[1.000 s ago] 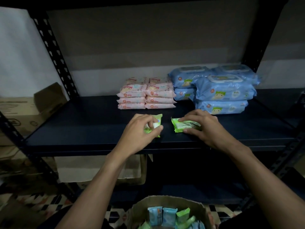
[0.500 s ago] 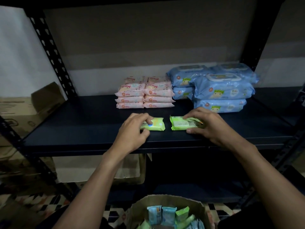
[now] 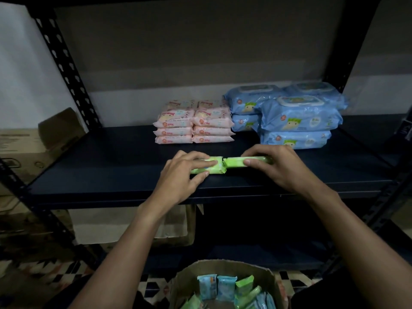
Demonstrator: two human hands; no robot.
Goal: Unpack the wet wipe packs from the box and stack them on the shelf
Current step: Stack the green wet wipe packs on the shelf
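Both forearms enter from the bottom of the frame and converge at the centre, over the front edge of the dark shelf (image 3: 111, 157). The left hand (image 3: 180, 175) lies palm down, its fingers (image 3: 201, 162) curled over the top of the left green pack (image 3: 208, 168) and the thumb pressed against the pack's near side. The right hand (image 3: 278, 168) lies palm down as well, fingers closed along the far side of the right green pack (image 3: 236, 162) with the thumb on its near face.

Both green packs rest on the shelf, end to end, their inner ends touching at centre frame. Half a second ago a visible gap separated them; the left hand has since slid its pack rightward to close that gap.

Behind the hands stand the pink packs (image 3: 194, 126) in two stacks and, to their right, the larger blue packs (image 3: 296, 121). The box (image 3: 225, 267) at the bottom edge holds blue and green packs standing on end.
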